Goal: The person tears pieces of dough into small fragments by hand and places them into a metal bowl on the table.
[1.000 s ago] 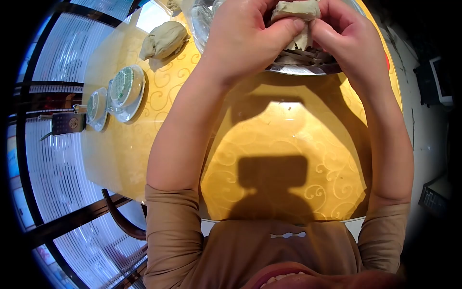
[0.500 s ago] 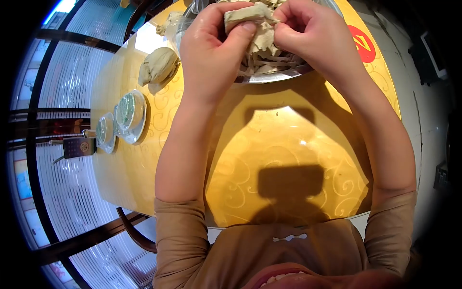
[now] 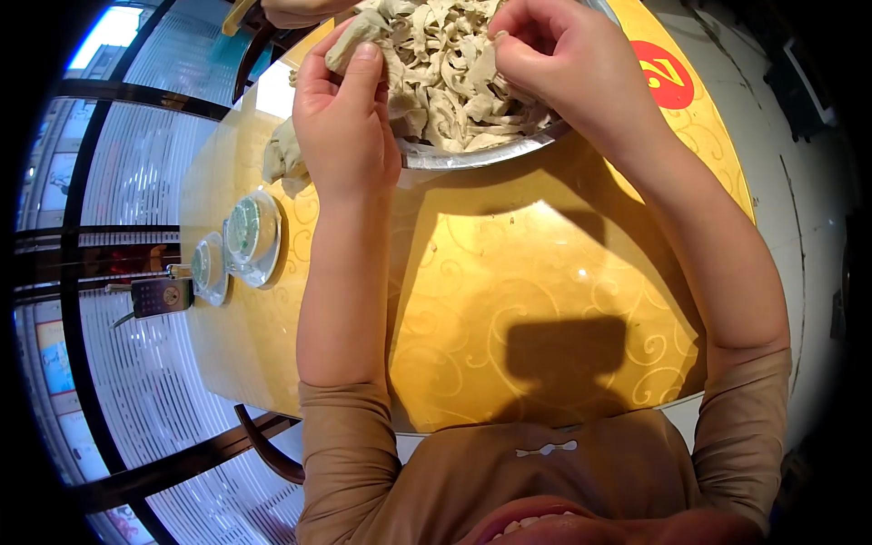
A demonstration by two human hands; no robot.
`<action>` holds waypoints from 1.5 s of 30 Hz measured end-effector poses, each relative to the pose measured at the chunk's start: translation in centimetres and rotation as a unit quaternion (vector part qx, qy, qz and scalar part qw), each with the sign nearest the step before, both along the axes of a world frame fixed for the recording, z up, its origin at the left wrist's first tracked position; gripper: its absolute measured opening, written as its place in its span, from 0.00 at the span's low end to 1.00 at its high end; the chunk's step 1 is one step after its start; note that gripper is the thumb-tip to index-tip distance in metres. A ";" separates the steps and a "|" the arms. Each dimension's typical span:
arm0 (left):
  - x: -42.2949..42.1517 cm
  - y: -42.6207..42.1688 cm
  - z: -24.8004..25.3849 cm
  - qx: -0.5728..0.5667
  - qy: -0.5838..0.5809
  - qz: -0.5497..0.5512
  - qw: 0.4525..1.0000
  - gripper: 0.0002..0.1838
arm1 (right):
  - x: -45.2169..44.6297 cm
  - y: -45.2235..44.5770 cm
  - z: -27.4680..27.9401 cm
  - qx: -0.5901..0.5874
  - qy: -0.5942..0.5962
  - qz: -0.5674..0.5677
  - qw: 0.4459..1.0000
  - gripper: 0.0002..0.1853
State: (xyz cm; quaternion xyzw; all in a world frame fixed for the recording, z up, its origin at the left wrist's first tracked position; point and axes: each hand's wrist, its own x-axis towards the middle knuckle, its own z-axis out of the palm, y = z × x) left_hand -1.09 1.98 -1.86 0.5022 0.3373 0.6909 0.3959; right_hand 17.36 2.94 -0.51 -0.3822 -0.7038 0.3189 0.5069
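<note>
My left hand (image 3: 347, 113) is closed round a piece of greyish dough (image 3: 359, 38) at the left side of a metal bowl (image 3: 495, 156). Many torn, flat dough pieces (image 3: 450, 77) fill the bowl. Above its right side, my right hand (image 3: 568, 59) is pinched, with a small pale bit showing at the fingertips. The two hands are apart, with the torn pieces visible between them. Behind my left wrist, a larger dough lump (image 3: 286, 156) lies on the yellow table (image 3: 490, 272), partly hidden.
Two wrapped dishes (image 3: 252, 232) (image 3: 211, 265) stand at the table's left, near a small dark box (image 3: 162, 296). A round red sticker (image 3: 661, 74) is at the right. Another person's hand (image 3: 304, 9) shows at the top left. A curved chair arm (image 3: 265, 445) is at lower left.
My hands have separated, the left moving left with the dough piece. More of the bowl's contents shows. The view has shifted, and another person's hand has come into sight.
</note>
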 end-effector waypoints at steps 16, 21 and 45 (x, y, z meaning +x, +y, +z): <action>1.2 -1.0 1.0 -0.061 0.066 -0.099 0.991 0.13 | -0.4 0.7 -0.8 -0.072 0.105 0.157 0.979 0.15; 1.2 -1.2 1.2 -0.085 0.068 -0.111 0.988 0.11 | -0.3 0.8 -0.7 -0.133 0.153 0.197 0.959 0.11; -0.5 -0.2 1.5 -0.093 -0.037 -0.173 0.980 0.14 | -0.1 1.3 -1.4 -0.029 0.015 0.081 0.996 0.15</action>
